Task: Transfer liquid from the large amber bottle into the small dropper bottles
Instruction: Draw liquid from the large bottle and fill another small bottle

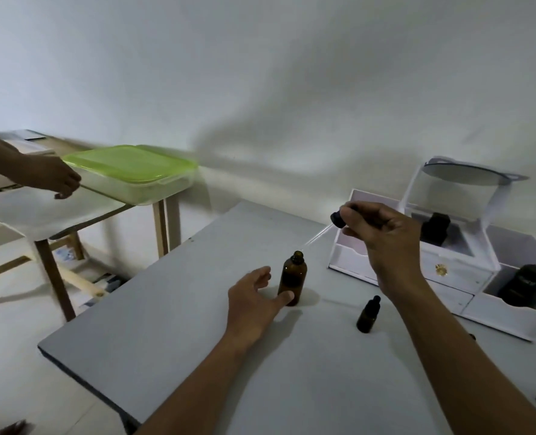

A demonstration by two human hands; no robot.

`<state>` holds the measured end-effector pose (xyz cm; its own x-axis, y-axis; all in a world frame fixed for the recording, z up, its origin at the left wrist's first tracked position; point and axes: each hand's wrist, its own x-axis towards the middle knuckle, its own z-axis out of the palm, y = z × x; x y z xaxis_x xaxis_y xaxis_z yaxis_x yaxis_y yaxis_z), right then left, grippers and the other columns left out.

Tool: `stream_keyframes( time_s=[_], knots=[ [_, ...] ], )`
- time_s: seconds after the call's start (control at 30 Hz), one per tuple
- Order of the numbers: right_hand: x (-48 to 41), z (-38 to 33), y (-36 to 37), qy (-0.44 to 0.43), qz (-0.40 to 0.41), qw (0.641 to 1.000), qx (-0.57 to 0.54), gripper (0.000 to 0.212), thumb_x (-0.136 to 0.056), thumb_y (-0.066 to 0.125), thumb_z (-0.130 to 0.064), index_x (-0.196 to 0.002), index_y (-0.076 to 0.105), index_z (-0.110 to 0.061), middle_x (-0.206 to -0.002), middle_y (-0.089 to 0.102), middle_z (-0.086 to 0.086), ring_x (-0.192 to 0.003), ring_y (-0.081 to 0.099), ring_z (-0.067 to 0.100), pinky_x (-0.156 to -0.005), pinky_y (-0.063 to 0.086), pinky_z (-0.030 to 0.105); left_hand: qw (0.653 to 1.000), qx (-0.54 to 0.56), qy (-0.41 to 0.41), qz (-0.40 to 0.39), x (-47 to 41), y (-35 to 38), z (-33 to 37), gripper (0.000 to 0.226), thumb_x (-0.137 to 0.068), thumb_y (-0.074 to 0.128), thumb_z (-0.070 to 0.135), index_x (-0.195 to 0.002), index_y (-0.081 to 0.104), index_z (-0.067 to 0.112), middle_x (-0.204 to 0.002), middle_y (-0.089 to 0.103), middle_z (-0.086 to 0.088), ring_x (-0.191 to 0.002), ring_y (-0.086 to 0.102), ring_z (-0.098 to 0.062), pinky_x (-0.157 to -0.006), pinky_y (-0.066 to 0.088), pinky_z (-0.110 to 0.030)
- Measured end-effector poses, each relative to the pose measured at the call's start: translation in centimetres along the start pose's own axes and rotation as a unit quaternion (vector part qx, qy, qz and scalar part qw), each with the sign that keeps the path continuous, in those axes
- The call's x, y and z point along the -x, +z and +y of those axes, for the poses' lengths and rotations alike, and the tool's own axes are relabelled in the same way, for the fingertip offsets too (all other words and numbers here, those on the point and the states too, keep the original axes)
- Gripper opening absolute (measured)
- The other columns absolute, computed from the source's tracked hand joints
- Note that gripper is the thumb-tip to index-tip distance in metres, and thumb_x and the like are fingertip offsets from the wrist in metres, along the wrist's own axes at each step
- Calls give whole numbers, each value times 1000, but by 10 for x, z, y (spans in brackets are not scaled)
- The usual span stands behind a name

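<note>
Holding the dropper [323, 229] pinched in our right hand [383, 233] above the open amber bottle [292, 277]; left hand [254, 304] spread beside it. Small bottle [368, 314], right of it, seemingly awaits filling.

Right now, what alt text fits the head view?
A right hand holds a dropper tilted over an open large amber bottle steadied by the left hand on a grey table; a small dropper bottle stands nearby.

A grey bench [172, 334] carries a white drawer organiser [448, 271] with a raised mirror lid [467, 175]. Well apart, to the left, a clear box with a green lid [128, 166] sits on a wooden side table [56, 211].
</note>
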<state>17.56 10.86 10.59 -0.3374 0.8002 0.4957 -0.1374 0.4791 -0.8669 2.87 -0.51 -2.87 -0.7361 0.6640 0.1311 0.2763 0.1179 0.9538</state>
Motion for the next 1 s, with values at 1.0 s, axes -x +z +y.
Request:
stream_keyframes(
  time_s=[1.0],
  knots=[
    [2, 55, 43, 15, -132, 976, 175, 5, -83, 79, -16, -79, 78, -19, -72, 74, -14, -73, 70, -3, -70, 49, 7, 993, -91, 45, -57, -16, 11, 7, 55, -75, 77, 42, -124, 62, 25, -115, 69, 5, -85, 56, -2, -73, 34, 2]
  ],
)
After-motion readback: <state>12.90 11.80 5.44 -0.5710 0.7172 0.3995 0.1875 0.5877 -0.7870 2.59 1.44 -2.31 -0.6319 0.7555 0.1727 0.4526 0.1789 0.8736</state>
